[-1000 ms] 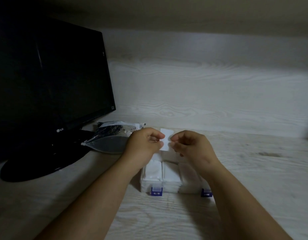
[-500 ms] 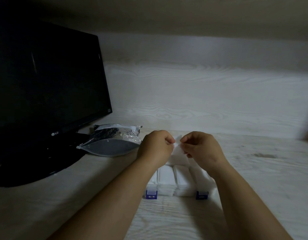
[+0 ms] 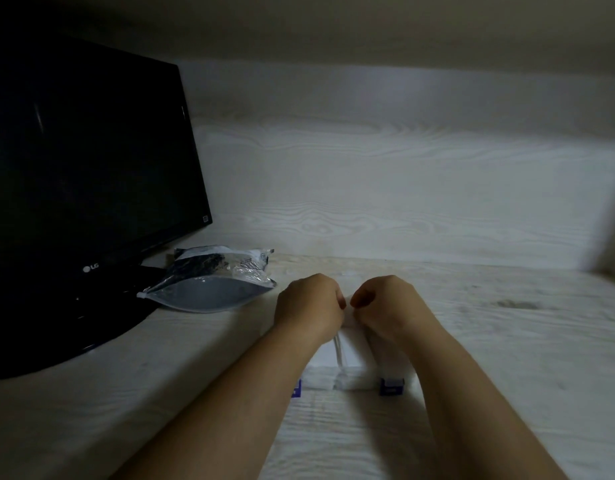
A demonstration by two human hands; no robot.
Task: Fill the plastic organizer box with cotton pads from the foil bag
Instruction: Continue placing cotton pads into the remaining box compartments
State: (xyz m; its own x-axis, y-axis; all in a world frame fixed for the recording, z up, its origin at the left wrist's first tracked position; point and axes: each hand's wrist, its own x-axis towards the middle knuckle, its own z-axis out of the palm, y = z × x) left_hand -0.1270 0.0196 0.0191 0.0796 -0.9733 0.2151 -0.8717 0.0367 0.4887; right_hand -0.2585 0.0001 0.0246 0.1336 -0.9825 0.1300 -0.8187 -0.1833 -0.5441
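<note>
My left hand (image 3: 309, 306) and right hand (image 3: 385, 306), fingers curled, meet over the clear plastic organizer box (image 3: 351, 362) near centre, apparently pinching one white cotton pad (image 3: 348, 318) between them. The silver foil bag (image 3: 212, 289) lies far left.

White cotton pads (image 3: 351, 355); blue box latches (image 3: 391, 388); grey foil bag (image 3: 212, 294); black monitor (image 3: 84, 161); pale wood-grain desk (image 3: 489, 358)

Left hand (image 3: 309, 306) and right hand (image 3: 385, 306), fingers curled, pinch white cotton pad (image 3: 348, 318) over clear plastic organizer box (image 3: 351, 372); grey foil bag (image 3: 209, 292) lies leftward.
</note>
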